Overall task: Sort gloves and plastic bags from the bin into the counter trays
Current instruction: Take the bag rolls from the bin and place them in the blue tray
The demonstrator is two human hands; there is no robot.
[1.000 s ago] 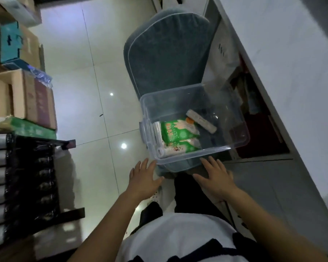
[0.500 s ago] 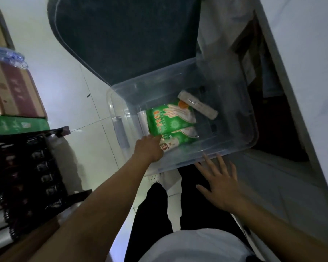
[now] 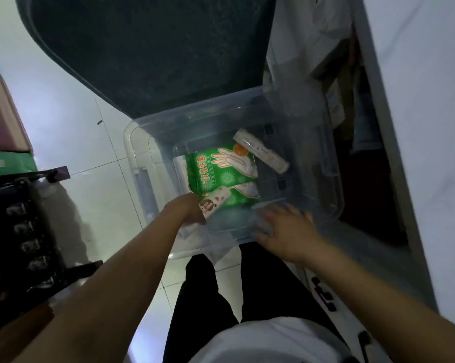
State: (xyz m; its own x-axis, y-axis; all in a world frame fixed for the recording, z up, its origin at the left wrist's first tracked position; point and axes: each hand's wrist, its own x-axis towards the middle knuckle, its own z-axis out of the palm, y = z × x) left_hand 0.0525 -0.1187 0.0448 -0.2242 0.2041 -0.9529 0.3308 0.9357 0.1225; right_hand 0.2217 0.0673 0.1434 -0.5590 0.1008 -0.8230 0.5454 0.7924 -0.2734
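- A clear plastic bin (image 3: 325,163) sits on a dark cushioned chair (image 3: 147,48), holding green glove packs (image 3: 221,174) and a white roll (image 3: 260,150).
- The left hand (image 3: 187,210) grips a small printed roll (image 3: 215,203) inside the bin.
- The right hand (image 3: 286,231), blurred, rests on the bin's near rim; grip unclear.

Dim, underexposed shot; the pale floor (image 3: 64,106) is glowing bluish-white at left. Right hand (image 3: 286,231) is smearing with motion blur, and wide-angle distortion is bending the edges.
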